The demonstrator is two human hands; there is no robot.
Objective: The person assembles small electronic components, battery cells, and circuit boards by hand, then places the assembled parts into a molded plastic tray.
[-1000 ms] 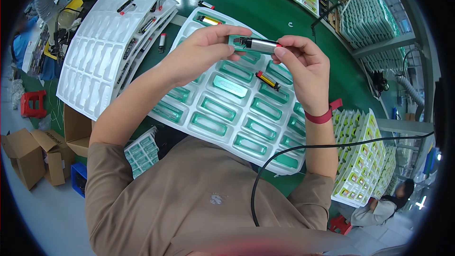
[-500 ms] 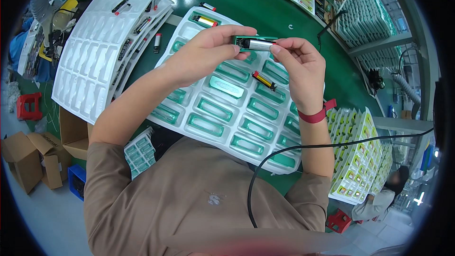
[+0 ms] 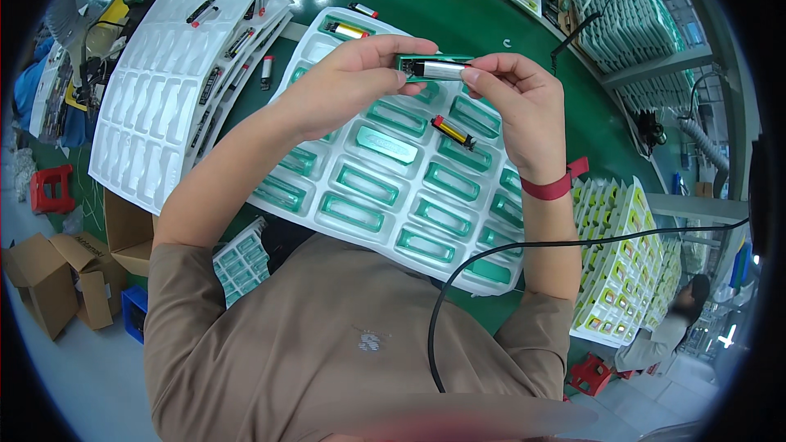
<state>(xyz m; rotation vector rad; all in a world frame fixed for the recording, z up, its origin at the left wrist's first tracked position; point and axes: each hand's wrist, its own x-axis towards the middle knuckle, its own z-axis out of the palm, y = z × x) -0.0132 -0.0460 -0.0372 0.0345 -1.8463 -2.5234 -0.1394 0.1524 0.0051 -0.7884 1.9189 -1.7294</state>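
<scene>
Pinching the left end of a green casing (image 3: 434, 57), the left hand (image 3: 352, 77) hung over the far part of the white tray (image 3: 329, 173). The right hand (image 3: 524, 102), nearer the silver cylindrical cell (image 3: 443, 70), gripped its right end. Cell and casing lay above the tray between both hands, long axes running left to right; how deeply the cell sat could not be told.

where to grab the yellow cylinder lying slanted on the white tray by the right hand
Probably pinch the yellow cylinder at mid-length, from above, across its long sides: it lies slantwise on the white tray, narrow and uncovered on top. The right hand is nearest, but holds a silver cylinder.
</scene>
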